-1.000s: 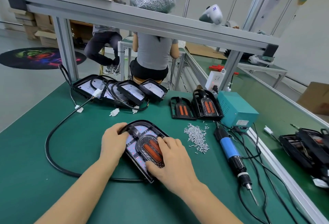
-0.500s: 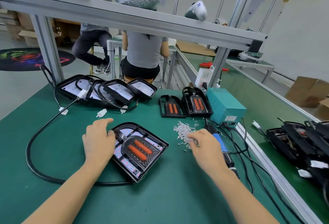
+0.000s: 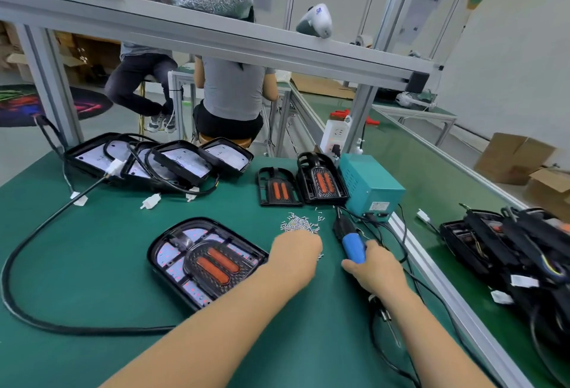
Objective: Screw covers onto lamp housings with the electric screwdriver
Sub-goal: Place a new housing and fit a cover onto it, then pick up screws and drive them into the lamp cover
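A black lamp housing with an orange-barred cover set in it lies flat on the green mat in front of me. My left hand reaches across to its right and sits over the near edge of a loose pile of small silver screws; its fingers are hidden under the back of the hand. My right hand grips the blue-handled electric screwdriver, which lies low over the mat with its bit pointing toward me.
Two spare covers and a teal power box stand behind the screws. Several housings are stacked at back left, with a thick black cable looping over the mat. Finished lamps lie beyond the aluminium rail.
Both hands left the lamp housing. My left hand crossed over to the screw pile, and my right hand moved from the screws onto the screwdriver handle and took hold of it.
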### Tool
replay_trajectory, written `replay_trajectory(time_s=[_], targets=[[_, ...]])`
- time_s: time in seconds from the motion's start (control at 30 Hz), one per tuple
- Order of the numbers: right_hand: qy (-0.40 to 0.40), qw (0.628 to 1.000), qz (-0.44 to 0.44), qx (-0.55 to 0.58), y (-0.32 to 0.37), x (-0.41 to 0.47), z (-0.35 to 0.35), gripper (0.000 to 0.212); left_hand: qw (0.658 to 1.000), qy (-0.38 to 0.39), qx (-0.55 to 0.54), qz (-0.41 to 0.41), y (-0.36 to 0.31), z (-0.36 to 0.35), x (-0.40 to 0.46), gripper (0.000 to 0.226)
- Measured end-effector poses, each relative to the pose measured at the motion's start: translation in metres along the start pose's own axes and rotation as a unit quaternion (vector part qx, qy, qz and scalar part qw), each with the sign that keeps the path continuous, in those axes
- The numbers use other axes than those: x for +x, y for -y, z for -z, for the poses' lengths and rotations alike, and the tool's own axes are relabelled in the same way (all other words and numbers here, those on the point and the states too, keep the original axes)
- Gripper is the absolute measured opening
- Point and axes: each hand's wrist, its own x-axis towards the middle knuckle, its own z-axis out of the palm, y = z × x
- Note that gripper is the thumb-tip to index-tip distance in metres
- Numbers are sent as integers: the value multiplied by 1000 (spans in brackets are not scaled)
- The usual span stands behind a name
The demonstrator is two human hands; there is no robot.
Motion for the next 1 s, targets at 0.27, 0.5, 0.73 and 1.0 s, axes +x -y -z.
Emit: replay_trajectory(time_s=[0.27, 0.5, 0.73, 1.0], targets=[[-30, 999, -33, 2, 4, 9, -4, 51, 999, 19, -8, 40, -11, -15, 2, 30], [-34, 999, -40, 13, 5, 14, -1, 52, 999, 23, -2, 30, -8, -11, 1, 30], [-8, 1000, -20, 7, 12, 21, 1, 63, 998, 29, 13, 57, -12, -15, 1, 27], [13, 996, -24, 87, -2, 30, 1, 42, 999, 38, 22, 4, -17, -17, -1, 31]])
